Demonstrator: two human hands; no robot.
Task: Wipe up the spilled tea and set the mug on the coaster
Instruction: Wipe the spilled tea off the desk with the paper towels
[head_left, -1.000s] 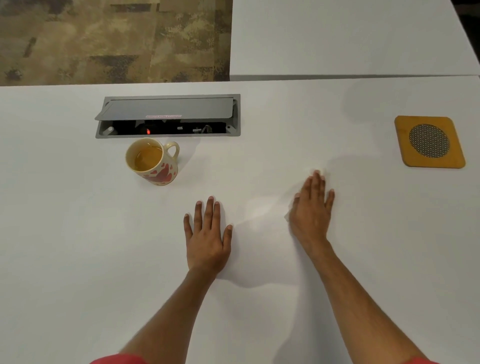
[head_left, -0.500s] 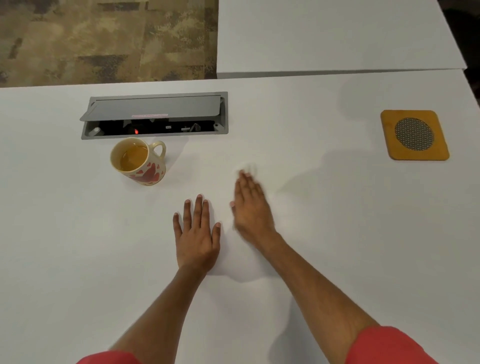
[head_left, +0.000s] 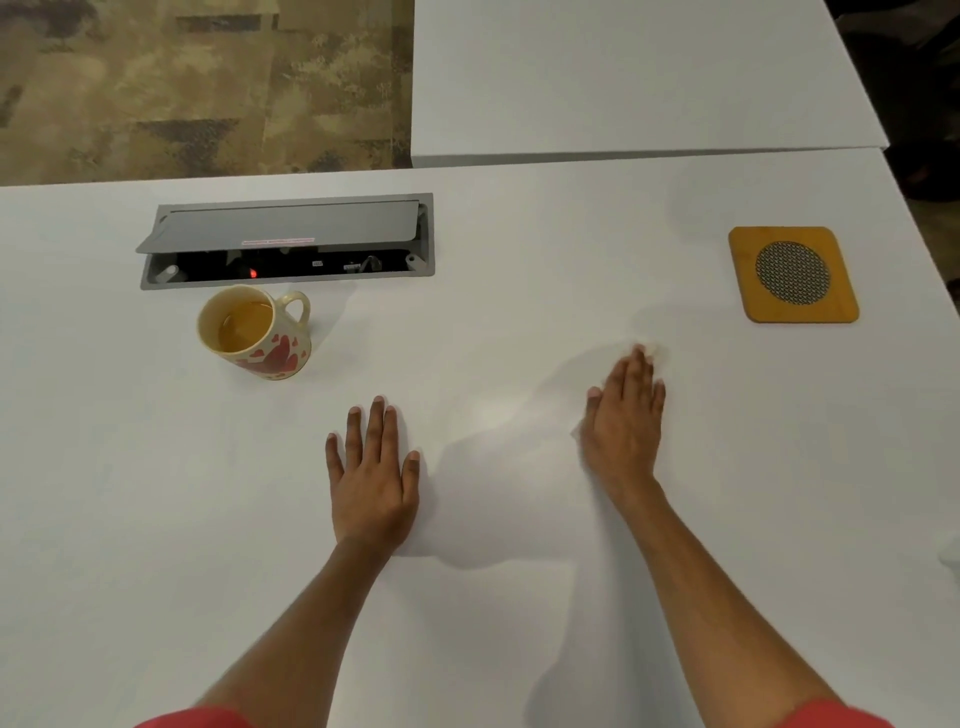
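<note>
Pressing a white tissue (head_left: 649, 353) flat under my open right hand (head_left: 623, 421), left hand (head_left: 374, 478) flat too, ceramic heart-print mug (head_left: 257, 332) upper left, square wooden coaster (head_left: 792, 274) upper right.

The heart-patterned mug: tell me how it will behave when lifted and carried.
The cream ceramic mug with red hearts probably feels stiff and fairly heavy, since tea fills much of it. It may slosh if tilted. Its side handle should give a steady grip.
</note>
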